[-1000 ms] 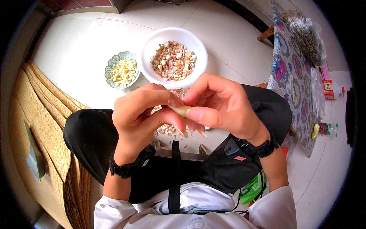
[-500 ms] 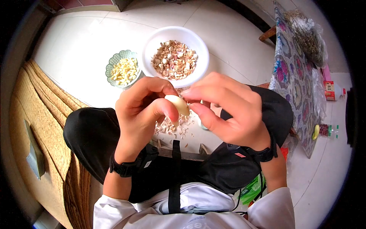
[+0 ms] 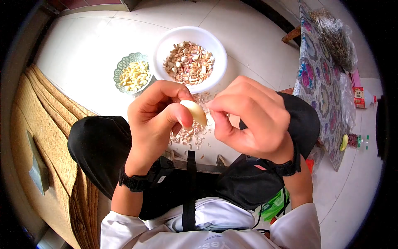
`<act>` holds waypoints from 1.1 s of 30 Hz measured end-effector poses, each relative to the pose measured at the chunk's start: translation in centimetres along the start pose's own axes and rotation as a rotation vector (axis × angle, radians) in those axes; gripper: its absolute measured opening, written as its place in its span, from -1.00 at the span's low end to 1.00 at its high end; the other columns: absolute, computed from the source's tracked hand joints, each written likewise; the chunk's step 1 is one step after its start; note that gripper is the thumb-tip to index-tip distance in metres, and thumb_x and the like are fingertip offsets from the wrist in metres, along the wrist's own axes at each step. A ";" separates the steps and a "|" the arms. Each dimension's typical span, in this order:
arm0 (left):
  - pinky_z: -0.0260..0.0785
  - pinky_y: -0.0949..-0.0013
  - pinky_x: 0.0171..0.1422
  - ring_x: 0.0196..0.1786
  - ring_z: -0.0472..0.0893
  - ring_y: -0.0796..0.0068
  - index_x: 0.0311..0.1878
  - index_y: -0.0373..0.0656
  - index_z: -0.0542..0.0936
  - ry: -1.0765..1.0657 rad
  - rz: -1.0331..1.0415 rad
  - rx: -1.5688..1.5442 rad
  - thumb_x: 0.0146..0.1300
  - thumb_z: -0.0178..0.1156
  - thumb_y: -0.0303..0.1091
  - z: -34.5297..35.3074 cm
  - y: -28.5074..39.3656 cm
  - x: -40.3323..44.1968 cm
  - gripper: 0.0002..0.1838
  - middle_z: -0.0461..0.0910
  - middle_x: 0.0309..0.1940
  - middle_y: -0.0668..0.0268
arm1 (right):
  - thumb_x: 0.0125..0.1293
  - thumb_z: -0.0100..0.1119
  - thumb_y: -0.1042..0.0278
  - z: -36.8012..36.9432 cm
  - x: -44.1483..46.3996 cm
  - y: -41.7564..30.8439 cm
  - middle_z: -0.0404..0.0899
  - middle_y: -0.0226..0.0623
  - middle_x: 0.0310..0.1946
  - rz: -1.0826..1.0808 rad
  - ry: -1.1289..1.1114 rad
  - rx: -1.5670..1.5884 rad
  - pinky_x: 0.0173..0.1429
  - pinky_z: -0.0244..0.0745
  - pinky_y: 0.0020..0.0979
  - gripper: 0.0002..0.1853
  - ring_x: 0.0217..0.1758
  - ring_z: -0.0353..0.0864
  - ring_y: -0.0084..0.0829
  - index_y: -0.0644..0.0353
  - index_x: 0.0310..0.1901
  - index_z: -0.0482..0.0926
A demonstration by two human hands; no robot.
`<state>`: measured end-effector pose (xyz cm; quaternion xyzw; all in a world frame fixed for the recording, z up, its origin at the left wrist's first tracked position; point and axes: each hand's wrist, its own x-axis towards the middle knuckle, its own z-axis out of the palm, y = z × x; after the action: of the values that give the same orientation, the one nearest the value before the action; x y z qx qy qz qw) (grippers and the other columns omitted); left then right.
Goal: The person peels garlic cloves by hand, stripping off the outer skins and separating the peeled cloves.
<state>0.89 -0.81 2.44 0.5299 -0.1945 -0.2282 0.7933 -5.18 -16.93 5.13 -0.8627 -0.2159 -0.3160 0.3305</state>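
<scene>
A smooth, pale garlic clove sits pinched between the thumb and fingers of my left hand, its pointed end toward the right. Just beside it, apart from the clove, my right hand is closed with thumb and index finger pressed together; what they hold, if anything, is too small to tell. Beyond my hands, a white bowl holds many unpeeled cloves. To its left, a pale green openwork basket contains peeled cloves. Shed garlic skins lie scattered on the floor below my hands.
Stacked tan mats lie along the left side. A board with patterned cloth leans at the right, near a red-and-white container and a small bottle. My knees in black trousers flank the work area.
My right hand has drawn slightly away from the clove and its fingers have curled in more. My left hand still grips the clove in nearly the same place.
</scene>
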 end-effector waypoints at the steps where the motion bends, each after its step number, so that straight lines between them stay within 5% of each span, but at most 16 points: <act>1: 0.12 0.73 -0.62 -0.63 0.35 0.78 -0.33 -0.33 0.47 -0.005 -0.006 -0.001 0.04 0.21 -0.56 0.0 0.0 0.0 -0.86 0.51 -0.53 0.33 | -0.23 0.17 0.76 0.0 0.0 0.0 0.48 -0.24 -0.58 0.005 0.009 0.005 -0.51 0.38 -0.48 -0.73 -0.60 0.47 -0.35 0.33 -0.39 0.47; 6: 0.24 0.70 -0.57 -0.56 0.45 0.72 -0.31 -0.35 0.46 -0.028 -0.042 -0.034 0.06 0.19 -0.56 0.2 0.5 0.0 -0.86 0.52 -0.48 0.28 | -0.19 0.15 0.70 0.1 0.2 -0.2 0.41 -0.27 -0.60 0.079 0.057 0.017 -0.51 0.38 -0.46 -0.81 -0.60 0.45 -0.34 0.29 -0.46 0.44; 10: 0.36 0.59 -0.47 -0.52 0.51 0.59 -0.27 -0.35 0.45 -0.017 -0.006 -0.095 0.09 0.16 -0.58 -0.2 0.0 0.4 -0.86 0.52 -0.44 0.22 | -0.06 0.14 0.64 -1.1 0.4 -1.0 0.43 -0.27 -0.60 0.360 -0.062 0.134 -0.50 0.33 -0.53 -0.89 -0.60 0.46 -0.45 0.32 -0.44 0.44; 14: 0.39 0.51 -0.39 -0.47 0.53 0.47 -0.23 -0.37 0.45 0.067 -0.051 -0.183 0.09 0.15 -0.60 -0.3 0.2 0.8 -0.83 0.53 -0.39 0.15 | 0.04 0.21 0.43 -1.7 0.1 -0.2 0.49 -0.23 -0.52 0.499 -0.640 0.163 -0.41 0.37 -0.48 -0.84 -0.54 0.49 -0.38 0.31 -0.40 0.47; 18: 0.43 0.49 -0.30 -0.35 0.55 0.45 -0.22 -0.34 0.43 0.049 0.033 0.027 0.11 0.09 -0.64 -0.4 -0.3 0.8 -0.85 0.53 -0.31 0.13 | 0.08 0.18 0.38 -0.8 -0.7 0.1 0.53 -0.19 -0.46 0.554 -0.613 0.243 -0.36 0.41 -0.45 -0.76 -0.51 0.52 -0.35 0.30 -0.22 0.50; 21: 0.45 0.48 -0.21 -0.30 0.56 0.47 -0.25 -0.35 0.47 0.041 0.078 0.219 0.10 0.10 -0.66 -0.4 -0.3 0.8 -0.87 0.55 -0.31 0.16 | 0.09 0.17 0.38 -0.8 0.2 0.0 0.51 -0.17 -0.51 0.801 -0.379 0.277 -0.37 0.40 -0.47 -0.76 -0.51 0.52 -0.40 0.29 -0.21 0.50; 22: 0.45 0.49 -0.21 -0.30 0.56 0.48 -0.26 -0.35 0.48 0.039 0.078 0.326 0.11 0.10 -0.65 -0.7 -0.4 1.0 -0.88 0.56 -0.32 0.17 | 0.16 0.09 0.28 -0.7 0.4 0.2 0.52 -0.06 -0.48 0.793 -0.353 0.285 -0.31 0.42 -0.27 -0.79 -0.42 0.54 -0.14 0.29 -0.34 0.49; 23: 0.44 0.50 -0.21 -0.30 0.57 0.49 -0.27 -0.36 0.49 0.039 0.079 0.434 0.11 0.11 -0.64 -1.2 -0.6 1.2 -0.89 0.56 -0.33 0.18 | 0.15 0.10 0.31 -0.6 0.4 0.2 0.49 -0.11 -0.52 0.769 -0.402 0.214 -0.34 0.40 -0.33 -0.81 -0.47 0.52 -0.22 0.29 -0.35 0.48; 25: 0.40 0.54 -0.31 -0.41 0.54 0.54 -0.29 -0.35 0.52 0.172 -0.109 0.479 0.12 0.15 -0.55 -3.0 -2.4 1.8 -0.90 0.56 -0.43 0.24 | 0.13 0.14 0.36 -0.1 -0.2 0.4 0.43 -0.20 -0.60 0.719 -0.499 0.070 -0.42 0.37 -0.43 -0.83 -0.57 0.47 -0.40 0.31 -0.38 0.45; 28: 0.29 0.54 -0.51 -0.61 0.44 0.58 -0.45 -0.32 0.51 0.468 -0.482 0.425 0.09 0.24 -0.36 -8.5 -8.9 2.2 -0.81 0.49 -0.61 0.28 | 0.14 0.11 0.33 0.9 -1.5 0.7 0.42 -0.19 -0.56 0.498 -0.617 0.030 -0.35 0.35 -0.31 -0.81 -0.48 0.46 -0.21 0.27 -0.45 0.39; 33: 0.39 0.50 -0.54 -0.60 0.50 0.44 -0.37 -0.38 0.41 0.798 -0.743 0.111 0.06 0.19 -0.52 -14.3 -17.1 -1.0 -0.84 0.47 -0.61 0.21 | 0.13 0.10 0.33 1.9 -2.2 0.7 0.37 -0.16 -0.51 0.463 -0.717 0.057 -0.26 0.35 -0.26 -0.80 -0.37 0.44 -0.17 0.26 -0.45 0.35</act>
<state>5.28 4.75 -18.69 0.6494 0.3098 -0.2638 0.6424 -5.55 -16.42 2.25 -0.9341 -0.1267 0.0925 0.3206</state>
